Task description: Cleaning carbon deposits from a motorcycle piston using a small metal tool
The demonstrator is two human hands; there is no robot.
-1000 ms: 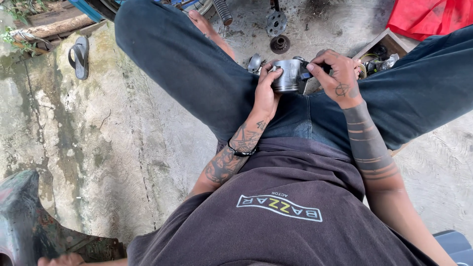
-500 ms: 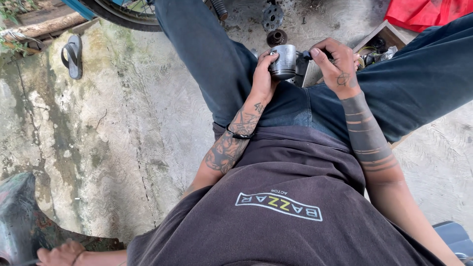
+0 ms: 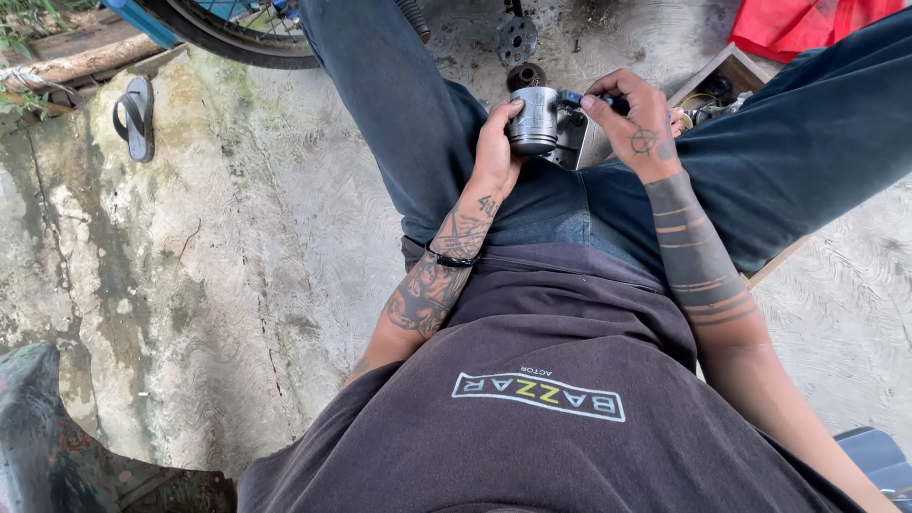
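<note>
I sit on the ground with my legs spread, in dark jeans. My left hand (image 3: pixel 496 141) grips a small grey metal cylinder, a piston (image 3: pixel 534 120), between my thighs. My right hand (image 3: pixel 635 122) holds a dark, blue-handled tool (image 3: pixel 573 98) with its tip against the piston's side. Both forearms are tattooed, and a black band circles my left wrist.
Round metal parts (image 3: pixel 518 40) lie on the concrete beyond the piston. A wooden box with small parts (image 3: pixel 714 87) sits under my right leg, a red cloth (image 3: pixel 803 23) behind it. A wheel (image 3: pixel 228 27) and a sandal (image 3: pixel 135 116) are at far left.
The view has tilted, so the hands and piston sit a little lower in the picture. The wheel has come into sight at the top. Both hands keep their hold.
</note>
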